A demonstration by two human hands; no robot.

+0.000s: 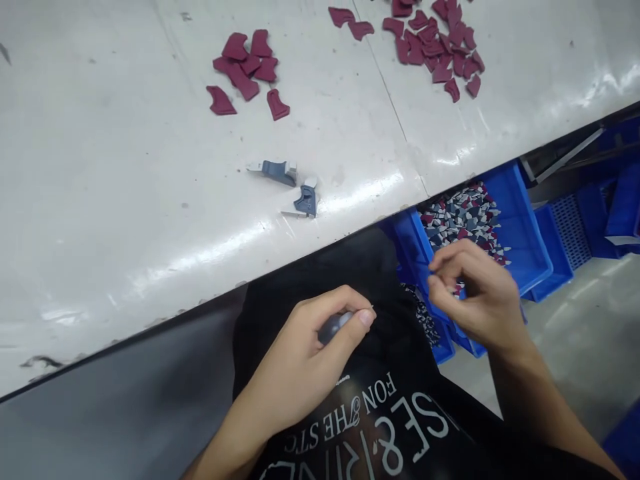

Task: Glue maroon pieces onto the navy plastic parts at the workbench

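Note:
My left hand (320, 353) is closed around a small grey-blue plastic piece (331, 327), mostly hidden by the fingers, in front of my black shirt. To the right, my right hand (475, 293) hangs with its thumb and fingertips pinched together, in front of a blue bin; what is between them, if anything, I cannot make out. On the white table ahead lie two grey-blue and white molded plastic parts (279, 171), close to each other. Farther back rests a small group of dark red plastic pieces (243, 67).
A larger heap of dark red pieces (435, 43) lies at the back right of the table (125, 200). Below its edge stands a blue bin (525, 230) holding many mixed red, grey and white parts. More blue crates (570, 233) stand farther right.

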